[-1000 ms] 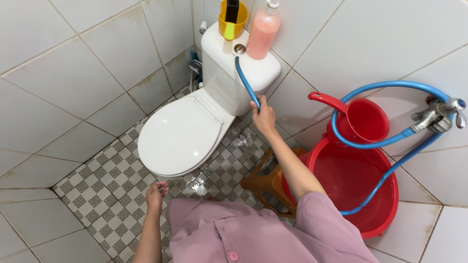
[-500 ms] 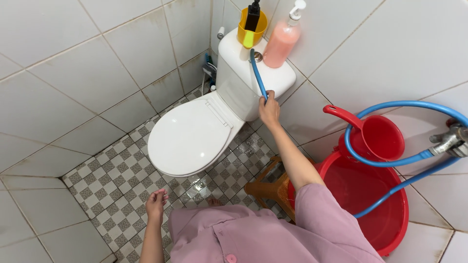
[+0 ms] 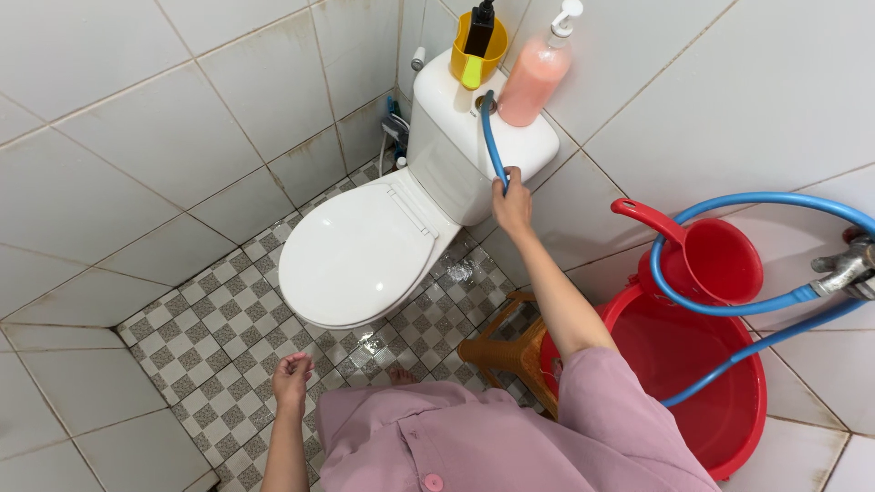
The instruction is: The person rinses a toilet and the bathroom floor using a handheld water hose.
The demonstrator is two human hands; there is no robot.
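My right hand [image 3: 513,205] grips a blue hose [image 3: 492,146] whose free end points up at the top of the white toilet tank [image 3: 456,155]. The same hose loops round to a metal tap [image 3: 843,269] on the right wall. The toilet lid [image 3: 360,251] is closed. My left hand [image 3: 292,378] hangs loose over the checkered floor with its fingers curled and nothing in it. On the tank stand a pink soap dispenser [image 3: 538,73] and a yellow cup [image 3: 476,59] holding a dark object.
A large red basin [image 3: 729,428] sits at the right with a red handled dipper [image 3: 711,255] on its rim. A small wooden stool [image 3: 506,351] stands between the basin and the toilet. The floor tiles [image 3: 219,342] near the toilet are wet. White tiled walls close in all around.
The view has shifted slightly and my right hand has held its grip, with the hose end staying at the tank top. My left hand has barely moved.
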